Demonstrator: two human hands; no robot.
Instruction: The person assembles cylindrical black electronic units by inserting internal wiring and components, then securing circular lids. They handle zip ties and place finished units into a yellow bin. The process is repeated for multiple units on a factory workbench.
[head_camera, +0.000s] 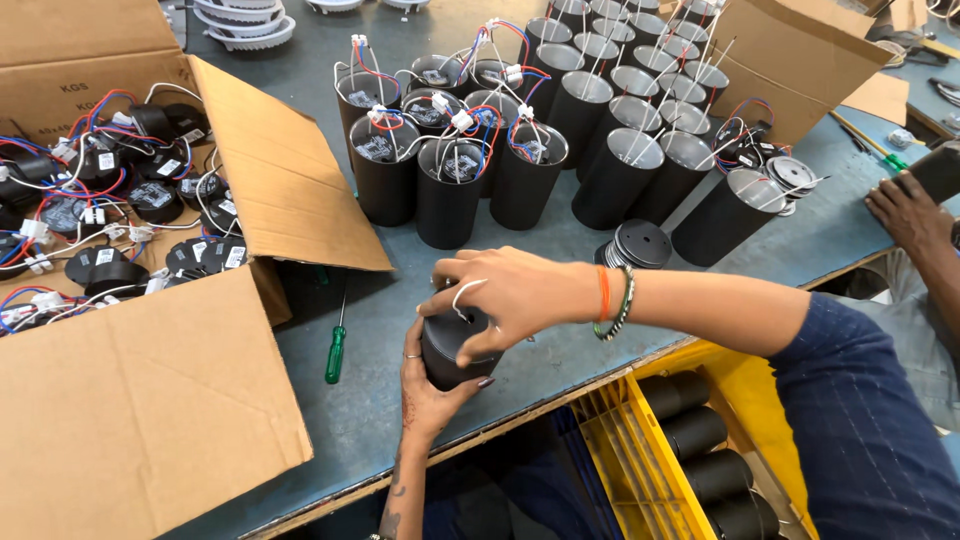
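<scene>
A black cylindrical housing (452, 352) stands on the blue-grey table (360, 400) near its front edge. My left hand (432, 392) cups it from below and the side. My right hand (510, 290) lies over its top, fingers curled on the rim, with a white wire (464, 292) looped between the fingers. Behind stand several black cylinders (450, 190) with red, blue and white wires sticking out, and several more (640, 160) with silver insides. A black ribbed round part (638, 243) lies just past my right wrist.
An open cardboard box (150, 400) at left holds several wired black modules (110, 200). A green-handled screwdriver (336, 350) lies beside it. A yellow crate (650, 460) below the table edge holds black cylinders. Another person's hand (910, 215) rests at far right. A second carton (800, 60) stands at the back.
</scene>
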